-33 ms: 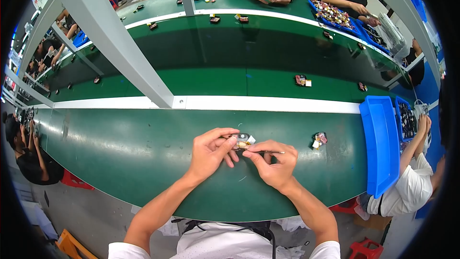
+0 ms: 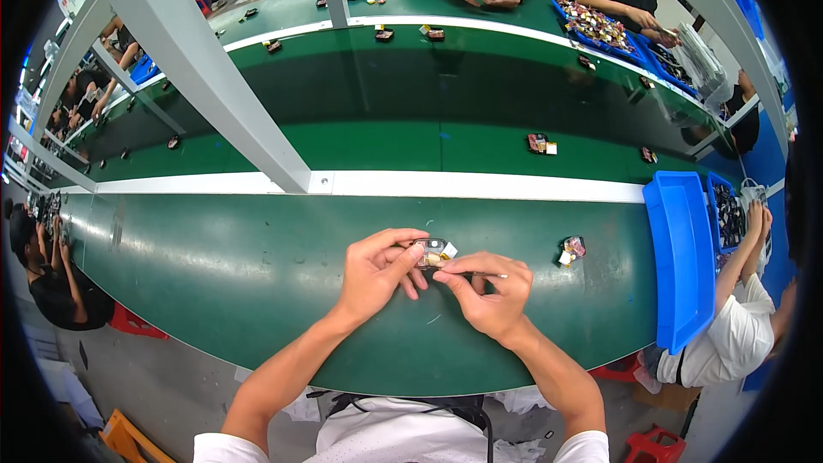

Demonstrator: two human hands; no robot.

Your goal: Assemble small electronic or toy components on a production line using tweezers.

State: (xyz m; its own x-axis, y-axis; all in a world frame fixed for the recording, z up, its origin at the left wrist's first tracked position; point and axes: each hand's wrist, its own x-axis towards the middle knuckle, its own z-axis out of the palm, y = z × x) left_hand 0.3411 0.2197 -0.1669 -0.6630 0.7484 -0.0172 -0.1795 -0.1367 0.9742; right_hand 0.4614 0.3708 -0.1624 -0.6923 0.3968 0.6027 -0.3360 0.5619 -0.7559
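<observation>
Part: small clear-cased piece (image 2: 431,252) with a pale tab at its right end, held just above the green bench (image 2: 214,266), near its front edge, centre of the head view.
Look: glossy, see-through shell, dark and yellowish bits inside; too small for me to tell more.
Left hand (image 2: 375,270): fingers curled round the part's left end, thumb and forefinger pinching it.
Right hand (image 2: 489,290): fingertips pressed together on a thin pale stick (image 2: 490,275), its tip at the part's right end.
Risk 1: I judge the slick shell could slip from the pinch if the stick pushes sideways.
Risk 2: the stick may skid off and miss, given the small contact.
Nearby: 1 similar loose piece (image 2: 571,249) to the right; blue bin (image 2: 677,257) beyond it; white strip (image 2: 480,186) behind.
</observation>
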